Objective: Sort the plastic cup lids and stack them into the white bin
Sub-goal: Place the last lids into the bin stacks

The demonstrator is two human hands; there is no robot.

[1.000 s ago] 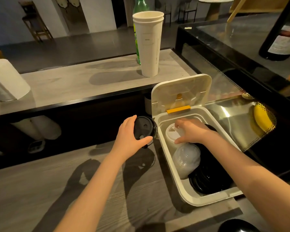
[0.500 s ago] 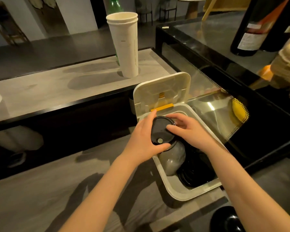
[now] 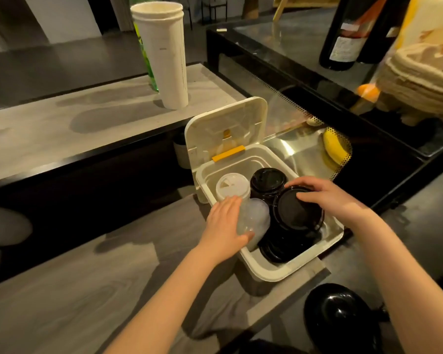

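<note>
Left hand (image 3: 225, 221) grips clear lids (image 3: 256, 218), thumb curled under; right hand (image 3: 330, 198) has fingers curled over the rim of the big black lid (image 3: 297, 213), all inside the bin (image 3: 279, 272). Risk: the big black lid sits tilted and the clear lids lean, so either can slip on release and topple the white lids (image 3: 232, 186) or the small black stack (image 3: 267, 181)

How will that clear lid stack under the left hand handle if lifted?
The clear stack looks thin and translucent: probably light, flexible. It lies tilted in the bin, so lids may slide apart unless the left hand wraps it.
</note>
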